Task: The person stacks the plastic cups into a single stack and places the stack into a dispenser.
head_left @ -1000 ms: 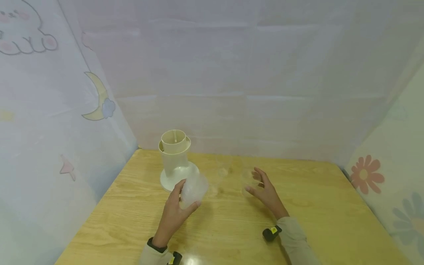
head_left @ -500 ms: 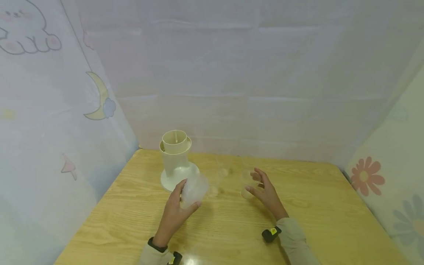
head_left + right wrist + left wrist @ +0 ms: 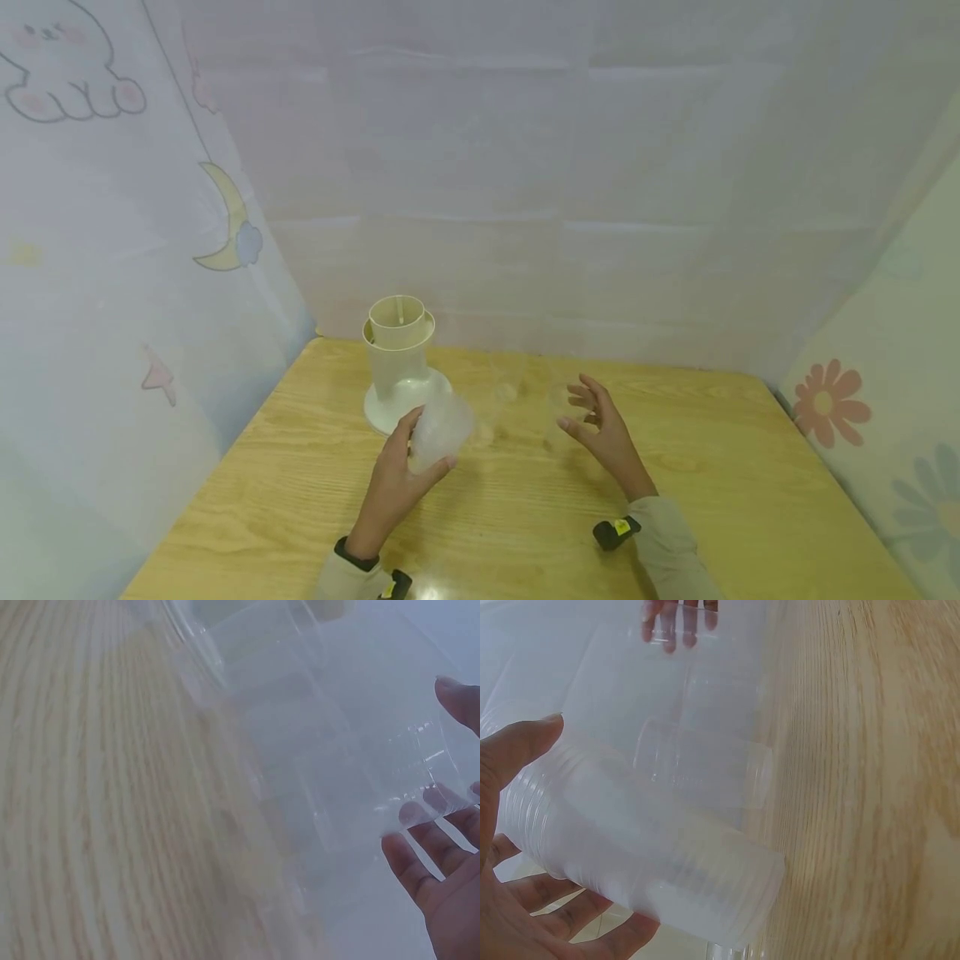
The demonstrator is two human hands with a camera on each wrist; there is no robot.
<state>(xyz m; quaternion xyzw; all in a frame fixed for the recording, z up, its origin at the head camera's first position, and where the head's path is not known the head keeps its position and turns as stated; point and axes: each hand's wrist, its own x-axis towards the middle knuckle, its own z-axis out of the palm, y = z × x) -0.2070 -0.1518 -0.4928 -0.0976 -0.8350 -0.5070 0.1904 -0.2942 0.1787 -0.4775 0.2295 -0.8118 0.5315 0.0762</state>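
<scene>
A stack of nested, cloudy clear plastic cups [image 3: 442, 432] [image 3: 652, 840] lies tilted in my left hand [image 3: 390, 487] [image 3: 521, 911], thumb on one side and fingers curled round the other. My right hand [image 3: 613, 442] [image 3: 454, 885] has its thumb and curled fingers round a clear cup [image 3: 412, 761]; some fingertips show through its wall in the right wrist view. This cup is barely visible in the head view. Between the hands stand other clear cups [image 3: 507, 379] [image 3: 705, 761], faint against the wood; their exact edges are hard to tell.
A cream-white stand [image 3: 397, 367] with two nested round tubes on a wide round base is just beyond my left hand. The wooden table [image 3: 510, 533] meets pale printed sheets at the back and sides. Black devices [image 3: 617, 532] are strapped to both wrists.
My right hand has shifted slightly up and away in the head view over the last half second. My left hand keeps its grip on the stack with hardly any movement.
</scene>
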